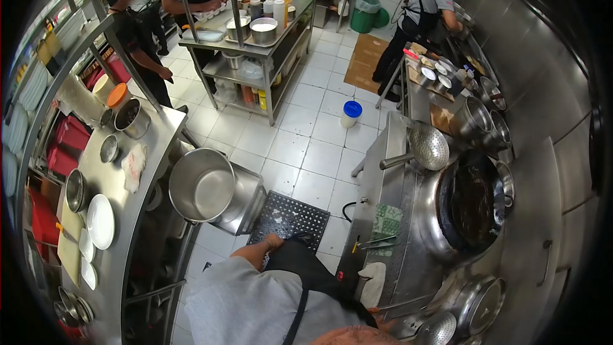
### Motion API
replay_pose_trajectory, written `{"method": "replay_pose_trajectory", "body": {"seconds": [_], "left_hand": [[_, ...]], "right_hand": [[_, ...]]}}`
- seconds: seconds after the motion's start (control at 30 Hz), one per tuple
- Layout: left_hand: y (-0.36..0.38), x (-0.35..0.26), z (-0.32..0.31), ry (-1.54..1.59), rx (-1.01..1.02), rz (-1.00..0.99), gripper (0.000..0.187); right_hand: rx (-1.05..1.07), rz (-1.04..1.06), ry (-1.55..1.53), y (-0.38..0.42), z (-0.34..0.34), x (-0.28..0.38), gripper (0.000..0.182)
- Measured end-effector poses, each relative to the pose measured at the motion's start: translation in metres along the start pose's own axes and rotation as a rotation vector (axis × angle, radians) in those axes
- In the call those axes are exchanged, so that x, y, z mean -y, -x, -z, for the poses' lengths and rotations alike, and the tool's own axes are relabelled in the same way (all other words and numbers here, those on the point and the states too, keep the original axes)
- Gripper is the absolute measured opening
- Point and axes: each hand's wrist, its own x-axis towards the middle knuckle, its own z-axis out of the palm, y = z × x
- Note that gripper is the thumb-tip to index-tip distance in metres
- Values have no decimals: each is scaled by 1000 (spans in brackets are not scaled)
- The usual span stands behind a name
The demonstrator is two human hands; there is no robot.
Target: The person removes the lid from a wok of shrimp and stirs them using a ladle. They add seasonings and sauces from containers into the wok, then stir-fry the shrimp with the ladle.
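Observation:
My left hand (274, 241) is low in front of my body, against my black apron (290, 260). Its fingers look curled, and whatever they may hold cannot be made out. At the bottom edge my right hand (384, 324) is mostly covered by my forearm. It is close to a long thin-handled utensil (408, 303) and a perforated skimmer (438, 329); whether it grips either is hidden. A light folded cloth (372, 284) hangs at the stove's edge. Above it lies a green-and-white cloth (386, 222). A large dark wok (474, 201) sits on the stove at right.
A big steel pot (202, 185) stands left, beside a counter (137, 217) with plates and bowls. A perforated black mat (290, 217) lies ahead. Another skimmer (429, 147) rests beyond the wok. A blue-lidded tub (351, 114) is on the floor. Several co-workers stand farther off.

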Motion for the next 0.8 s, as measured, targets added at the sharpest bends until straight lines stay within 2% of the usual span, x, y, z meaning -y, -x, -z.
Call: {"method": "replay_pose_trajectory", "body": {"seconds": [0.1,0.13,0.17,0.27,0.4,0.47,0.57,0.8], "left_hand": [[9,-9,8,133,-19,109,48],[16,-12,12,198,-23,146,49],[23,-15,17,261,-28,184,50],[42,-21,25,458,-14,291,48],[61,-28,40,440,45,238,43],[65,-30,41,457,73,304,42],[63,-29,33,491,-22,314,43],[50,-31,34,488,79,361,44]], "right_hand": [[30,148,14,6,-3,-8,55],[31,132,-66,10,18,13,53],[60,-14,-7,14,38,38,53],[79,-45,35,1,35,42,52],[79,-37,52,-17,27,34,51],[80,-31,59,-23,22,31,51],[83,-22,64,-27,21,32,50],[87,7,79,-31,20,32,48]]}}
